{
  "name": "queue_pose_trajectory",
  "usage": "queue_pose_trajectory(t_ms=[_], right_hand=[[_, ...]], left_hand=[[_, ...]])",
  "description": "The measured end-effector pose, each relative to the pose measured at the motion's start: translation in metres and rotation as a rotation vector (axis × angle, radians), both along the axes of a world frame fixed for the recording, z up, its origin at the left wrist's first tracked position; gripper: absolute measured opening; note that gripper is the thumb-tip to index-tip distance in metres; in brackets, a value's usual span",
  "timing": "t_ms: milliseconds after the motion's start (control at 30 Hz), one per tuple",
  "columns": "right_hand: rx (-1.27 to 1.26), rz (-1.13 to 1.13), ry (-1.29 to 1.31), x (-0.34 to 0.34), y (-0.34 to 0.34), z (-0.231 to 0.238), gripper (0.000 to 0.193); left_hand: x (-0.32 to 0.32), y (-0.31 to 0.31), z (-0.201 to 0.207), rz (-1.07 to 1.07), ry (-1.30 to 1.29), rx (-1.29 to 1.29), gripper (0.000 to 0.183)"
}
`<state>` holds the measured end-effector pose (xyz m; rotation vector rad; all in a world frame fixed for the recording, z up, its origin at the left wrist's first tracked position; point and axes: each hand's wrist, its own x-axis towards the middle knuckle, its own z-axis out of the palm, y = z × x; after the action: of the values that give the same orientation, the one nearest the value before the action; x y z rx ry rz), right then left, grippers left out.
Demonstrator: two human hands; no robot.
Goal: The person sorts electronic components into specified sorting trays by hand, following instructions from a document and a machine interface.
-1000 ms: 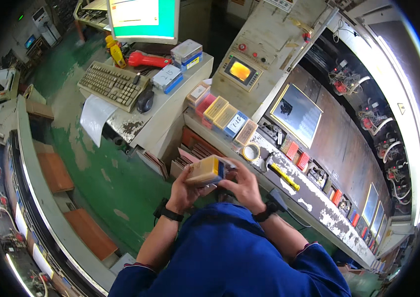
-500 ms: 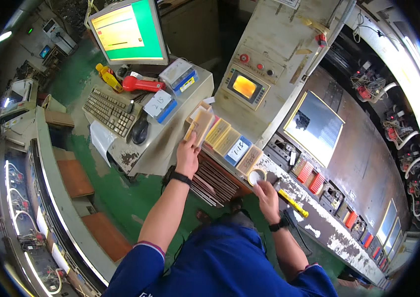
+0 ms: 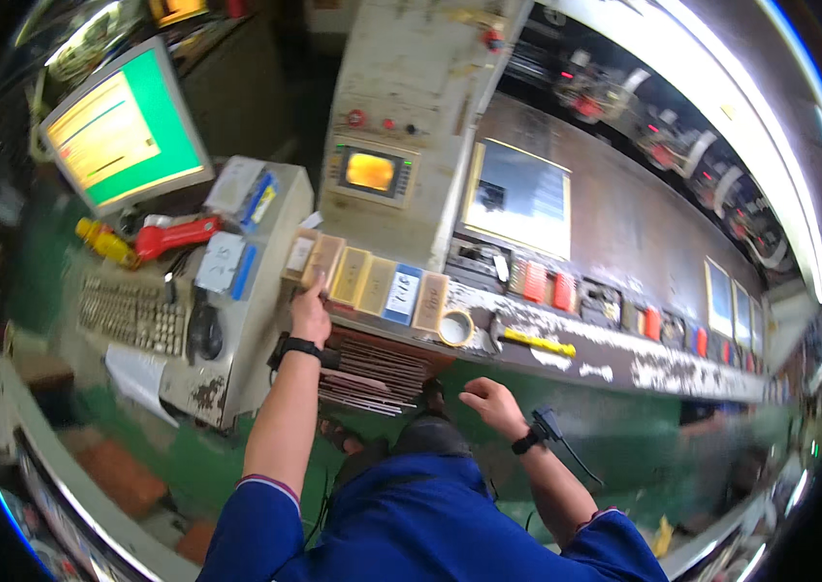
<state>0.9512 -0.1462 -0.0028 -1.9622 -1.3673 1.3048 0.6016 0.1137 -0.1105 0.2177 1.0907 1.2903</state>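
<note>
At the left end of a row of small plastic boxes, my left hand (image 3: 310,314) grips the near edge of a tan plastic box (image 3: 324,260). A paler box with a white label (image 3: 300,254) is just to its left. On its right stand a yellow box (image 3: 352,276), another yellowish box (image 3: 377,285), a blue box with a white label (image 3: 402,294) and an orange-tan box (image 3: 431,302). My right hand (image 3: 494,405) hangs over the floor in front of the ledge, its fingers curled in with nothing visible in them.
On the ledge, right of the boxes, lie a tape roll (image 3: 455,328) and a yellow-handled hammer (image 3: 537,341). A desk at left holds a monitor (image 3: 129,126), keyboard (image 3: 134,315), mouse (image 3: 205,332) and red handheld device (image 3: 178,236). Stacked thin plates (image 3: 372,376) sit under the ledge.
The view has turned to the right. My right hand has drawn back from beside the tape roll toward my body. My left hand stays at the tan box, which now sits more in line with the row.
</note>
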Motion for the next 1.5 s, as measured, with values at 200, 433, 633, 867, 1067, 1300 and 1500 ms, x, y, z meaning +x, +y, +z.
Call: queue_pose_trajectory(t_ms=[200,433,633,867,1067,1300,1500], right_hand=[[-0.011,-0.385,0.177,-0.098,-0.092,-0.007,0.02],[0.113,-0.372,0.094,-0.18,-0.12,0.007,0.019],[0.071,-0.357,0.172,-0.185,-0.097,-0.016,0.037],[0.309,-0.206,0.213,-0.269,-0.032,-0.002,0.03],[0.393,-0.287,0.224,-0.347,0.0,0.009,0.024],[0.869,-0.331,-0.228,-0.491,0.119,0.066,0.036],[0.891,-0.287,-0.509,-0.515,0.164,0.028,0.061]], left_hand=[[-0.013,-0.091,0.04,-0.43,0.213,0.187,0.017],[-0.156,-0.327,-0.028,-0.488,0.652,-0.089,0.042],[-0.306,-0.422,-0.062,-0.495,1.098,-0.337,0.026],[-0.34,-0.409,0.039,-0.244,0.697,-0.313,0.025],[-0.354,-0.293,0.086,-0.357,0.62,0.061,0.018],[-0.473,-0.158,0.151,-0.266,0.838,0.499,0.01],[-0.516,-0.101,0.173,-0.466,1.263,0.823,0.012]])
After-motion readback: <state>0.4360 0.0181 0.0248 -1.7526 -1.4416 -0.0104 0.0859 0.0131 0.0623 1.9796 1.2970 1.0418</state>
